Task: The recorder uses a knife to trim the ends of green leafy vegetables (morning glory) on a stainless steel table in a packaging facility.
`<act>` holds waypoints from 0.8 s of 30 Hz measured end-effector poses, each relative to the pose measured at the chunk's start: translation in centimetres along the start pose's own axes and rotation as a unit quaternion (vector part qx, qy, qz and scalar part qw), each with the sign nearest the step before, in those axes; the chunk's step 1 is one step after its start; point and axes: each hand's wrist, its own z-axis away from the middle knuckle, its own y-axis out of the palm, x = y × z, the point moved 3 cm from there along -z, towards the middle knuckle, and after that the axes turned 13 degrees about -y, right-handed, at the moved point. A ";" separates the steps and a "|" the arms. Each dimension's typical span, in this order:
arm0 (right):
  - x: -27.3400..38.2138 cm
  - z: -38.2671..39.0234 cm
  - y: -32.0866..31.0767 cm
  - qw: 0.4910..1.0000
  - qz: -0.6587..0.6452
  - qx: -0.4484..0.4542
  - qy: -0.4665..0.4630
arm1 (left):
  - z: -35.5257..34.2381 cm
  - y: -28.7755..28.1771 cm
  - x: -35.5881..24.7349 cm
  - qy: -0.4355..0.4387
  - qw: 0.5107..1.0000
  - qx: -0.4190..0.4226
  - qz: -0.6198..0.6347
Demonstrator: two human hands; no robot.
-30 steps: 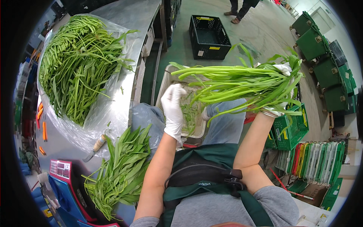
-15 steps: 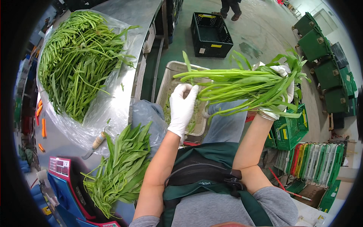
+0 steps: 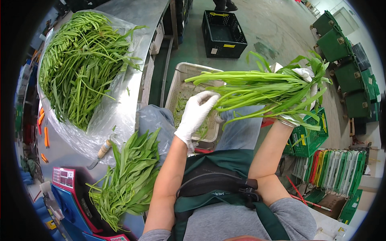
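My right hand (image 3: 302, 75), in a white glove, grips a bunch of long green leafy stems (image 3: 257, 84) out at the right, largely hidden by the leaves. Pinched at the stems' left ends is my gloved left hand (image 3: 196, 112), over a pale mesh basket (image 3: 181, 70) holding green scraps. On the steel table (image 3: 155, 12) at left lies a large heap of similar greens (image 3: 80, 68) on clear plastic. A wooden-handled curved knife (image 3: 103, 149) rests beside a smaller pile of leaves (image 3: 128, 176) nearer me.
Carrots (image 3: 46, 136) and a red-and-blue scale (image 3: 63, 178) lie left. A black crate (image 3: 223, 34) stands on the floor ahead, a person's legs (image 3: 223, 6) behind it. Right are wheeled green bins (image 3: 346, 78), a green crate (image 3: 307, 142) and stacked folded crates (image 3: 329, 170).
My left hand has moved rightward to the stem ends, fingers now pinched there. The bunch has shifted slightly. The other person's legs have moved leftward and toward the top edge.
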 end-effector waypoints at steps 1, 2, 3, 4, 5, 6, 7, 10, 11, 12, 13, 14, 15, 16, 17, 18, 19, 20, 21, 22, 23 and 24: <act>0.0 -0.1 -0.1 1.000 -0.006 -0.001 0.009 | 0.3 0.0 -0.8 -0.001 1.000 0.001 0.000; 0.1 -0.1 -0.2 1.000 -0.013 -0.001 0.018 | 0.7 0.4 -1.4 -0.027 0.997 0.055 0.052; 0.3 -0.1 -0.3 1.000 -0.012 -0.002 0.018 | 0.8 0.7 -1.6 -0.052 0.987 0.110 0.104; 0.3 -0.1 -0.1 1.000 0.003 -0.006 0.012 | 0.8 0.7 -1.5 -0.053 0.987 0.109 0.104; 0.2 0.0 0.0 1.000 0.018 -0.009 0.006 | 0.8 0.7 -1.2 -0.079 0.981 0.116 0.133; 0.2 0.0 -0.1 1.000 0.017 -0.010 0.006 | 0.7 0.7 -0.9 -0.105 0.973 0.123 0.162; 0.2 0.0 -0.2 0.999 0.028 -0.023 0.004 | 0.7 0.8 -0.9 -0.106 0.973 0.124 0.162; -0.4 0.2 0.2 0.999 -0.006 -0.045 0.010 | 0.6 1.3 -0.9 -0.113 0.977 0.108 0.143; -0.6 0.2 0.4 0.997 -0.051 -0.055 0.018 | 0.7 1.5 -1.2 -0.105 0.977 0.106 0.150; -0.5 0.2 0.3 0.997 -0.051 -0.055 0.017 | 0.7 1.7 -1.4 -0.098 0.977 0.104 0.158; -0.4 0.2 0.4 0.998 -0.039 -0.050 0.018 | 0.7 1.8 -1.4 -0.098 0.977 0.104 0.158; -0.4 0.2 0.4 0.998 -0.026 -0.045 0.019 | 0.7 1.8 -1.5 -0.082 0.983 0.083 0.138; -0.3 0.1 0.5 0.998 -0.026 -0.044 0.019 | 0.7 1.8 -1.6 -0.067 0.989 0.062 0.118; -0.3 -0.1 0.5 0.997 -0.035 -0.061 0.008 | 0.7 1.8 -1.5 -0.067 0.989 0.063 0.117; -0.2 -0.1 0.5 0.996 -0.044 -0.078 -0.002 | 0.8 1.8 -1.4 -0.071 0.989 0.061 0.116; -0.2 -0.1 0.5 0.996 -0.044 -0.078 -0.003 | 0.8 1.9 -1.4 -0.075 0.989 0.060 0.114; -0.2 -0.1 0.4 0.996 0.010 -0.081 -0.019 | 0.8 1.8 -1.6 -0.075 0.989 0.060 0.114; -0.1 0.0 0.4 0.994 0.065 -0.084 -0.034 | 1.0 1.9 -1.9 -0.096 0.985 0.081 0.122; -0.2 0.0 0.4 0.994 0.064 -0.085 -0.034 | 1.1 2.0 -2.0 -0.117 0.979 0.101 0.130; -0.6 0.1 0.8 0.997 0.008 -0.080 -0.011 | 1.1 2.0 -2.2 -0.117 0.979 0.101 0.130; -0.9 0.2 1.0 0.996 -0.049 -0.075 0.012 | 1.3 2.2 -2.2 -0.119 0.980 0.117 0.109; -0.8 0.1 1.0 0.996 -0.049 -0.075 0.012 | 1.4 2.3 -2.2 -0.121 0.980 0.133 0.087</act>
